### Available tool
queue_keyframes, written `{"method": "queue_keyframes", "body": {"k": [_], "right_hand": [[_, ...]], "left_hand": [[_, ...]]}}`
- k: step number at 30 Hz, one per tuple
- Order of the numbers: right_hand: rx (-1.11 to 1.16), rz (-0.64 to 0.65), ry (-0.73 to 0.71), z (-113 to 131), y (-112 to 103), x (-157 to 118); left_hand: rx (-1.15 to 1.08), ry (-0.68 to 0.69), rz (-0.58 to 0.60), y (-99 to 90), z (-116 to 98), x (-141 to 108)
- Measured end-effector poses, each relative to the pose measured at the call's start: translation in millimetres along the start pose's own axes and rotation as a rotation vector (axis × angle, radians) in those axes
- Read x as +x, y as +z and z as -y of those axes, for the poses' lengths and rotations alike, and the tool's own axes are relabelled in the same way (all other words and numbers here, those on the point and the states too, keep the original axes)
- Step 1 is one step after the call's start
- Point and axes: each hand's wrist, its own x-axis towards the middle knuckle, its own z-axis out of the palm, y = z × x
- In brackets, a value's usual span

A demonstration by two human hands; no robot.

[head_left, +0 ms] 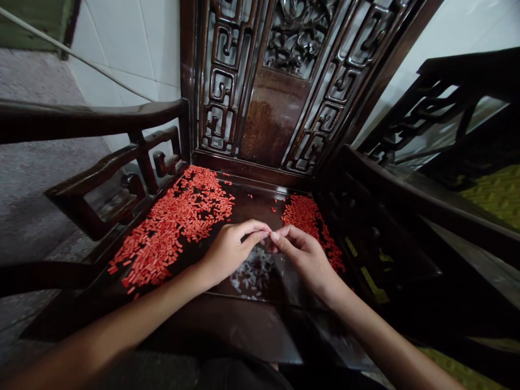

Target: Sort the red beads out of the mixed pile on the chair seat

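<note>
Over the dark wooden chair seat, my left hand and my right hand meet with their fingertips pinched together. Whatever lies between the fingers is too small or too hidden to make out. Below them is a scatter of small clear, whitish pieces, partly covered by my hands. A large spread of small red pieces covers the left side of the seat. Another, smaller heap of red pieces lies to the right, just past my right hand.
The carved chair back rises behind the seat. A wooden armrest stands at the left, another armrest at the right. A second piece of carved furniture is at far right. A few loose red bits lie between the heaps.
</note>
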Motion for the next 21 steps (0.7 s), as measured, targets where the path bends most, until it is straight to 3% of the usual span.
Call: {"method": "queue_keyframes", "body": {"k": [6,12,21], "right_hand": [[0.071,-0.071,-0.037,-3,4,1],[0.063,-0.127,-0.049,3,12,2],[0.148,-0.213,-0.126,4,37,12]], "left_hand": [[-0.088,-0.071,-0.029,6.0,0,-2],[-0.331,-0.141,-0.045,14.0,-2,-3],[-0.561,-0.225,-0.153,15.1,-3,2]]}}
